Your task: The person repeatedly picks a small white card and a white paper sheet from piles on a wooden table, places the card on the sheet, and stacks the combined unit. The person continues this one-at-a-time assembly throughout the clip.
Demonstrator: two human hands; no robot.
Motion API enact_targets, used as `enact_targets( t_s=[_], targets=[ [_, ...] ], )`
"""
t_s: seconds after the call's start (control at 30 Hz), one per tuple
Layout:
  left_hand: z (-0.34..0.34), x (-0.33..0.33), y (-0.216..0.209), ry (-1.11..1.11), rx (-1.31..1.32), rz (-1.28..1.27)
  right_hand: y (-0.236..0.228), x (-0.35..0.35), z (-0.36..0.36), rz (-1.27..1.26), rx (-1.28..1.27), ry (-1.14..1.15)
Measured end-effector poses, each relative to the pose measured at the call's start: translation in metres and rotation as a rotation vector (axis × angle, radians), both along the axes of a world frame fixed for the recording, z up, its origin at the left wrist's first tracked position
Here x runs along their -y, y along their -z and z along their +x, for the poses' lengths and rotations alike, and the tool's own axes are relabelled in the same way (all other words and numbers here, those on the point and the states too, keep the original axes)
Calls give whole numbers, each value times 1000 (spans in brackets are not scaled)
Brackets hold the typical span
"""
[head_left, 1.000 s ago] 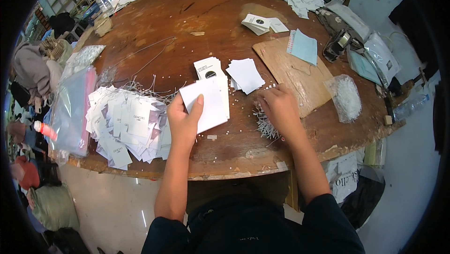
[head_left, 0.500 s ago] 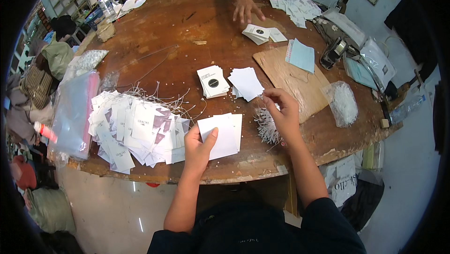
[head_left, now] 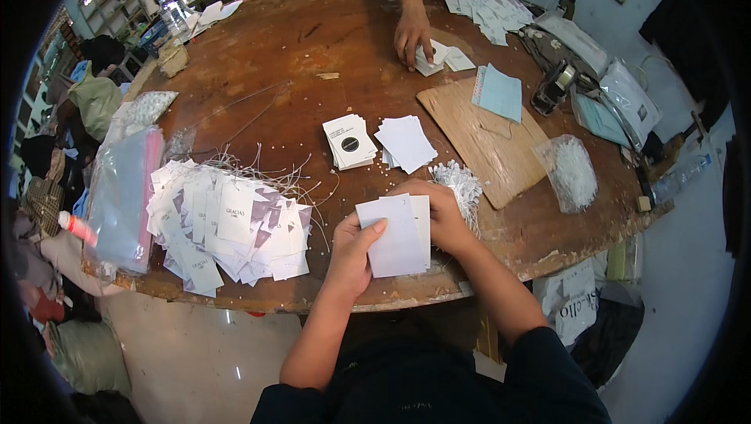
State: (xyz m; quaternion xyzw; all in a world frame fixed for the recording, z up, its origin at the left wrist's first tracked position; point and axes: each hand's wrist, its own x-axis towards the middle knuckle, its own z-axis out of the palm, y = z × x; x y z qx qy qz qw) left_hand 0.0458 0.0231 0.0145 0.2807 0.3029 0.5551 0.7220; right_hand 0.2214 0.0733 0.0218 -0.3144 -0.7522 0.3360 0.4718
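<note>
A few white cards (head_left: 393, 238) are gripped in my left hand (head_left: 352, 258), its thumb pressed flat on the front one. That front card has a small hole near its top corner. My right hand (head_left: 440, 213) is curled around the cards' right side, with its fingertips hidden behind them; I cannot make out what they pinch. Just beyond it lies a bundle of white tag strings (head_left: 458, 185). Farther off sit a stack of cards with a black circle (head_left: 350, 142) and a stack of blank white cards (head_left: 406, 143).
At left spreads a pile of strung white tags (head_left: 235, 217), beside clear plastic sleeves (head_left: 125, 205). To the right are a wooden board (head_left: 489, 142), a bag of white bits (head_left: 569, 174) and a tape dispenser (head_left: 555, 84). Across the table, another person's hand (head_left: 412, 37) touches cards.
My right hand has come from the string bundle to the cards, its fingers passing behind them. My left hand has shifted right with the cards. The other person's hand has lowered onto a card stack.
</note>
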Motion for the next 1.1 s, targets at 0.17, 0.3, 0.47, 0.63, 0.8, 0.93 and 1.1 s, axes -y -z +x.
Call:
enact_targets(
  t_s=[0.17,0.3,0.47,0.63,0.8,0.93,1.1],
  targets=[
    [23,-3,2,32,48,-104,1,-1,4,-7,-43,103],
    [37,-7,2,-61,70,-122,4,-4,9,-136,-99,169],
    [31,-23,-1,-199,173,-154,3,-10,38,-103,318,102],
    [17,-31,-8,-291,176,-59,-1,-16,60,-164,276,242],
    [7,-26,-9,-370,-43,67,-5,-13,58,-337,-278,139],
    [8,-17,-6,-428,-284,153,-15,-13,49,-375,-1018,-100],
    [9,-10,-1,-410,-412,220,-23,3,12,-489,-598,80]
  ],
)
